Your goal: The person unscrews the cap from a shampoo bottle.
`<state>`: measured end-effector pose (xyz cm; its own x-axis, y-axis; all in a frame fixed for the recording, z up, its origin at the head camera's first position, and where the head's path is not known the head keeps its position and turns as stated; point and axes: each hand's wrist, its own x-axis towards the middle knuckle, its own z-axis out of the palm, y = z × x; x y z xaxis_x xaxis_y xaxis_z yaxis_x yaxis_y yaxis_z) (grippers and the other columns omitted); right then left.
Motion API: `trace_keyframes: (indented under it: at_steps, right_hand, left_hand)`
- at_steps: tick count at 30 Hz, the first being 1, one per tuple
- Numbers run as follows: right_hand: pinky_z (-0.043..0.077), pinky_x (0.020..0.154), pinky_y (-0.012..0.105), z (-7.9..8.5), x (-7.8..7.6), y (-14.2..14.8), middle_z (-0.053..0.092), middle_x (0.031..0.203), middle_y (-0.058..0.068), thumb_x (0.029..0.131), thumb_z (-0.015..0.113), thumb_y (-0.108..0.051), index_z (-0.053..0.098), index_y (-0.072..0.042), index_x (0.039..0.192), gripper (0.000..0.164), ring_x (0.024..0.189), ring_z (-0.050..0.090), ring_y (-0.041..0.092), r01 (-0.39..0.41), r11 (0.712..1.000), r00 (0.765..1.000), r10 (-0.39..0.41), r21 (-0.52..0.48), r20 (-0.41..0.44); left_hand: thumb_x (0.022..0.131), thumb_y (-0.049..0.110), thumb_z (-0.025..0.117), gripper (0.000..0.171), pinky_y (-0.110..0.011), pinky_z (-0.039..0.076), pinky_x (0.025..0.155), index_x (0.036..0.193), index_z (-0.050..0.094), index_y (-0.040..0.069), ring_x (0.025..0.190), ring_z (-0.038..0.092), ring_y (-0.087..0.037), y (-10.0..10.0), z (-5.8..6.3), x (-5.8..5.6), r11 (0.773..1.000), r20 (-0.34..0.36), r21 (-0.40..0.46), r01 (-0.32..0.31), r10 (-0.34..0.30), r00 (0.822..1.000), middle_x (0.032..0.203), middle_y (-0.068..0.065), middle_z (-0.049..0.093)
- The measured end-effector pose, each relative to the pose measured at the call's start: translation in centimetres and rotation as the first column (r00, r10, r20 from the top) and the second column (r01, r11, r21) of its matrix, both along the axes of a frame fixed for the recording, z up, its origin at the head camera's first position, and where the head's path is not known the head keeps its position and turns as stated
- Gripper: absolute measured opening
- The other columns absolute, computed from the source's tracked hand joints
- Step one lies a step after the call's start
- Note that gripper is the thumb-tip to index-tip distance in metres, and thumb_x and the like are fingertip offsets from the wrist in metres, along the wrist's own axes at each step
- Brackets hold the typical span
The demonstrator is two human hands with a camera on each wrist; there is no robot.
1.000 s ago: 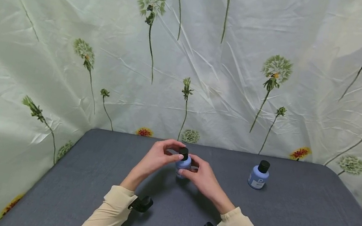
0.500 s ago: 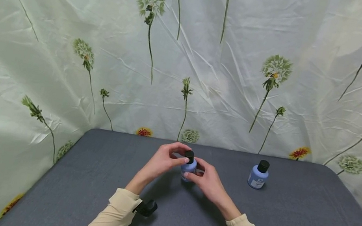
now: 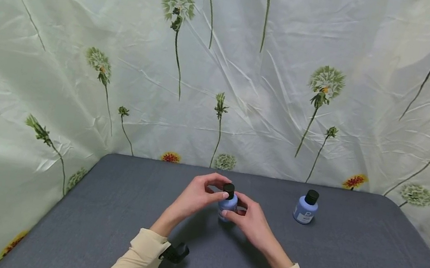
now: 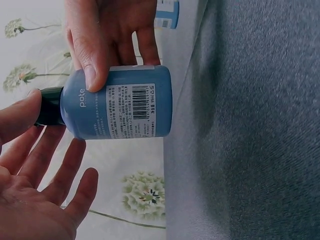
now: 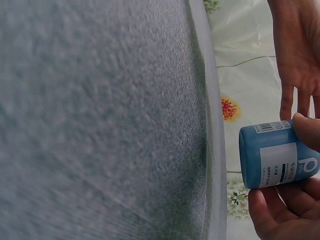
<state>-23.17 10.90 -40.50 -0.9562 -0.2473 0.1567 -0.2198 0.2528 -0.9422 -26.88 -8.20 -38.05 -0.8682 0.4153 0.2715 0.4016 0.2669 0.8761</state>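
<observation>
Between the left hand (image 3: 198, 195) and the right hand (image 3: 253, 220), neither one nearer, I see a blue bottle (image 3: 231, 202), its long axis close to upright; the left pinches its black cap (image 3: 228, 188) while the right holds the body below, both angled inward, and a second bottle (image 3: 305, 210) stands well to the right hand's right

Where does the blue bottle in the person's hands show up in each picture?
Head: the held bottle is right of and below the middle, between left hand and right hand.
Left wrist: the held bottle appears sideways, left of and slightly above the middle, barcode label showing.
Right wrist: the held bottle is at the right edge, below the middle, running out of frame.
Shared landmark: the flower-printed sheet behind it.
</observation>
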Motion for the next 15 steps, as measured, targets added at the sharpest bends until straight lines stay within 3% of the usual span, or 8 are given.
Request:
trace_keyframes:
  at_steps: [15]
  right_hand:
    - [0.054, 0.083, 0.04, -0.2, 1.3, 0.2, 0.061, 0.126, 0.017, 0.088, 0.075, -0.017, 0.054, -0.001, 0.137, 0.056, 0.107, 0.064, 0.028, 0.048, 0.999, 0.999, -0.048, 0.026, 0.009]
  left_hand:
    - [0.092, 0.022, 0.072, 0.027, -0.04, 0.046, 0.086, 0.118, 0.068, 0.023, 0.105, 0.06, -0.014, 0.3, 0.2, 1.3, 0.998, -0.03, -0.057, -0.013, 0.011, 0.999, 0.107, 0.009, 0.067]
